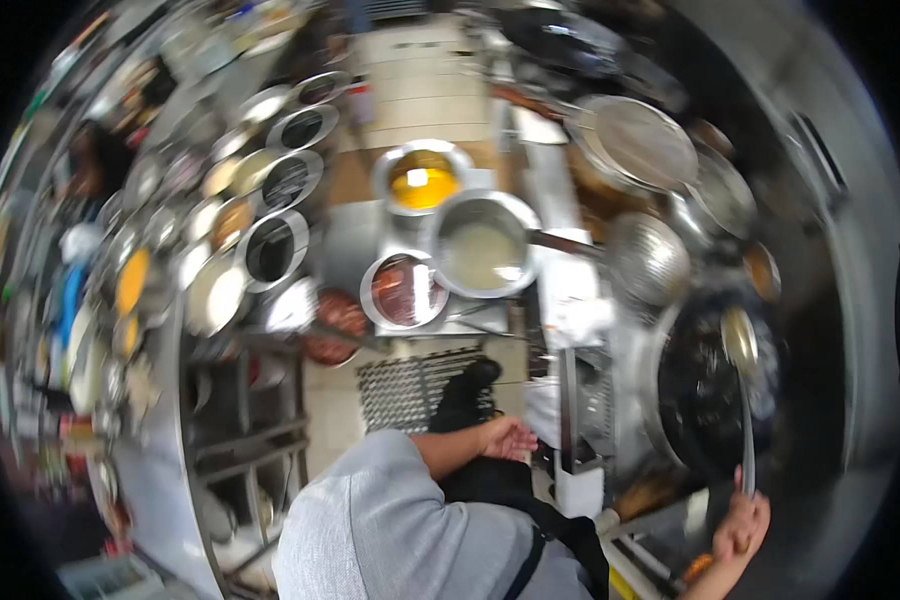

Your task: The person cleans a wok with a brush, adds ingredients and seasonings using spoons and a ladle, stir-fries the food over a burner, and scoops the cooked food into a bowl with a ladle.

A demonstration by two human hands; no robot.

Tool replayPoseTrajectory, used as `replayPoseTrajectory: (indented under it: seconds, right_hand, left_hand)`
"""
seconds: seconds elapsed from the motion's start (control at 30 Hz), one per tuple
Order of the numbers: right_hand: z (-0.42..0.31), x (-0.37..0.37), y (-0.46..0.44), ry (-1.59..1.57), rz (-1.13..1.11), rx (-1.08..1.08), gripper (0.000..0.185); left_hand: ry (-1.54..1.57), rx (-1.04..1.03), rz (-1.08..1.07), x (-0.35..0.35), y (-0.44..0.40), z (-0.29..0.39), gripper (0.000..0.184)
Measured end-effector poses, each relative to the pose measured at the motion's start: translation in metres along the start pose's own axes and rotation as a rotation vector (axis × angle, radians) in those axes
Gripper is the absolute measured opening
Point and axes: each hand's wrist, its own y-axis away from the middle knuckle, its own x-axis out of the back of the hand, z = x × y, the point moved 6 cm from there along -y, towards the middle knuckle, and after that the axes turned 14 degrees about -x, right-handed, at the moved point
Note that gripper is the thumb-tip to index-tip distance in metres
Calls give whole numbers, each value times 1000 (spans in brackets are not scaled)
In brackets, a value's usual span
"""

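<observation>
My right hand (pixel 742 522) is closed around the handle of a long metal ladle (pixel 740 340). The ladle's bowl is over a large dark wok (pixel 705 400) on the stove at the right; whether it touches the wok I cannot tell. Steam or shine blurs the wok's inside. In front of my body my left hand (pixel 508 438) holds nothing, its fingers loosely apart. It is nearest to a white cloth (pixel 542 408) hanging at the stove's front edge.
A pot of pale liquid (pixel 485 250), a bowl of yellow liquid (pixel 423 182) and a bowl of reddish food (pixel 405 290) stand ahead. A perforated strainer (pixel 648 258) sits beyond the wok. Several metal containers (pixel 275 250) line the left counter. A ridged mat (pixel 410 385) lies on the floor.
</observation>
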Motion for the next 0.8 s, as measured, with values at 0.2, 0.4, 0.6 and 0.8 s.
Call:
replayPoseTrajectory:
  seconds: [0.2, 0.4, 0.6, 0.8]
  right_hand:
    - [8, 68, 25, 747, 899, 267, 13]
    - [-24, -8, 5, 2326, 1001, 1185, 47]
    - [-95, -95, -112, 1252, 835, 752, 20]
    - [-185, -130, -303, 1483, 991, 728, 8]
  left_hand:
    - [-1069, -599, 778, 117, 155, 129, 38]
    - [-1524, 53, 969, 261, 266, 49, 46]
    - [-1174, -69, 384, 299, 284, 8, 20]
    - [-1869, -139, -73, 192, 182, 139, 24]
